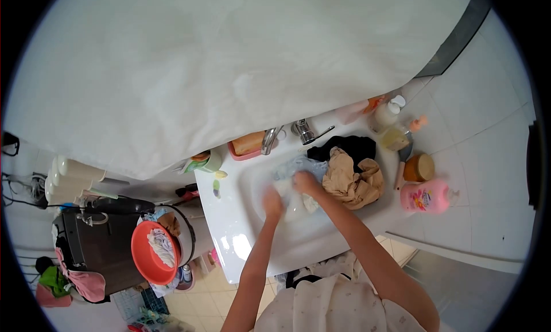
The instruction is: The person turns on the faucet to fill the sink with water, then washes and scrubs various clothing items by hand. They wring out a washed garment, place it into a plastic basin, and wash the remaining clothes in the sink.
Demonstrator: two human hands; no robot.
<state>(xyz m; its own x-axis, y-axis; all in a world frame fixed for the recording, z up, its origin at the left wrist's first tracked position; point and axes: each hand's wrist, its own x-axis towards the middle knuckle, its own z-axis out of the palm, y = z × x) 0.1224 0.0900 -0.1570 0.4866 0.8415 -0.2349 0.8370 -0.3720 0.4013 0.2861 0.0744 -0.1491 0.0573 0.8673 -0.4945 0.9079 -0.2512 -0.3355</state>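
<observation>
Both of my hands are down in the white sink (261,228), in cloudy water. My left hand (272,203) is smeared by motion at the left edge of a wet white cloth (284,188), and its fingers cannot be made out. Closed on the right part of that cloth is my right hand (306,183). A light blue garment (298,167) lies just behind my hands, toward the faucet (270,140). To the right, a crumpled tan garment (351,181) and a black garment (348,148) are heaped against the basin's side.
An orange soap dish (247,145) sits by the faucet. Along the right ledge stand a pink bottle (426,195), an amber jar (419,168) and pump bottles (394,138). Left of the sink, a red basin (150,257) holds clothes. A white sheet (229,62) hangs above the faucet.
</observation>
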